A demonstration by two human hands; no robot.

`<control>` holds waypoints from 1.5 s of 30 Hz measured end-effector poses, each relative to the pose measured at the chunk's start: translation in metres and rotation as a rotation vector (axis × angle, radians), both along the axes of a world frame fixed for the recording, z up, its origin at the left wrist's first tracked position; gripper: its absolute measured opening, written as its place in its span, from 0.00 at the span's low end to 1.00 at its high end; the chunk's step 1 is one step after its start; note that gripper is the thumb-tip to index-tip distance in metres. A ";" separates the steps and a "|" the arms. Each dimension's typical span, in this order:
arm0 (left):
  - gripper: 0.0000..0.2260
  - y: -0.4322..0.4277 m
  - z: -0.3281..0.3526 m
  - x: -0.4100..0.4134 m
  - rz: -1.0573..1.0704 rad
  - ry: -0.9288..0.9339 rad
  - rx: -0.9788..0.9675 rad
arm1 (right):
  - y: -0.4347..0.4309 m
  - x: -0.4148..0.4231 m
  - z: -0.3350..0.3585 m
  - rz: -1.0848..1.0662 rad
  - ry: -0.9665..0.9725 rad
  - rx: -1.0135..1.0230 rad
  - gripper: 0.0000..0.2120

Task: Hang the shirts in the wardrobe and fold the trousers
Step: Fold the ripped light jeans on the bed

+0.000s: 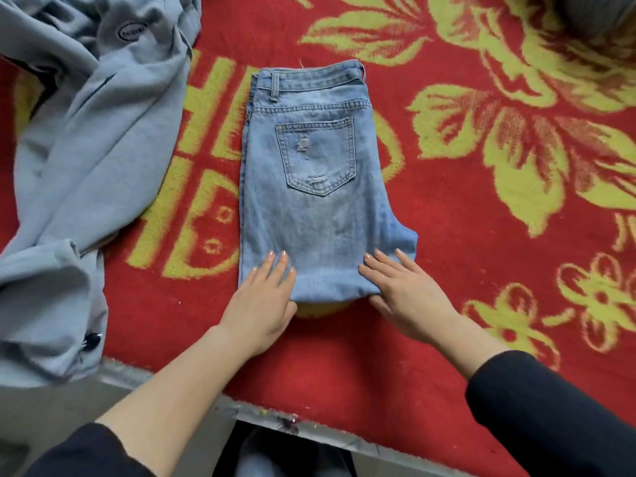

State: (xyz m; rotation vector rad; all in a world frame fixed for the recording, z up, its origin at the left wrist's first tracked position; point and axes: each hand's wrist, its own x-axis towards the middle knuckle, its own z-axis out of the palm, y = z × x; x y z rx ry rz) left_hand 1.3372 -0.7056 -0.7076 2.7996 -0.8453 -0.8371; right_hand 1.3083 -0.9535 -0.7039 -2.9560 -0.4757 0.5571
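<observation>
A pair of light blue jeans (316, 187) lies folded into a compact rectangle on the red blanket (430, 208), waistband at the far end and back pocket facing up. My left hand (263, 301) rests flat on the near left corner of the fold with straight fingers. My right hand (406, 290) lies flat on the near right corner, its fingers spread over the folded edge. Neither hand grips the denim.
A crumpled grey-blue garment (82, 160) with an oval logo and dark buttons lies at the left, hanging over the bed edge. A grey object (599, 15) sits at the far right corner. The metal bed frame (241, 411) runs along the near edge.
</observation>
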 end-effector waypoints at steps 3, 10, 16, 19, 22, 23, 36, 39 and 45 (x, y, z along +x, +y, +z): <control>0.24 -0.001 0.021 0.015 0.059 0.157 0.021 | 0.003 0.016 0.025 -0.058 0.166 0.053 0.27; 0.18 0.012 0.039 0.016 0.160 0.419 -0.048 | 0.016 0.023 0.070 -0.228 0.569 0.090 0.19; 0.07 0.004 0.053 -0.029 0.187 0.897 0.024 | 0.015 -0.021 0.063 -0.352 1.084 0.137 0.07; 0.08 0.003 0.055 -0.036 0.272 1.032 0.125 | 0.007 -0.029 0.063 -0.498 1.276 0.218 0.07; 0.08 0.001 0.061 -0.024 0.337 1.020 0.073 | 0.000 -0.015 0.066 -0.534 1.183 0.311 0.07; 0.09 0.002 0.065 -0.015 0.347 1.011 0.001 | -0.003 -0.006 0.068 -0.549 1.097 0.353 0.07; 0.07 0.006 0.048 0.098 0.412 0.175 -0.273 | -0.009 0.101 0.046 -0.759 0.376 0.559 0.04; 0.11 -0.004 0.026 0.095 0.299 0.023 -0.072 | -0.008 0.097 0.026 -0.724 0.229 0.402 0.09; 0.23 -0.022 0.007 0.086 0.196 -0.146 -0.123 | 0.005 0.094 0.025 -0.297 0.202 0.303 0.34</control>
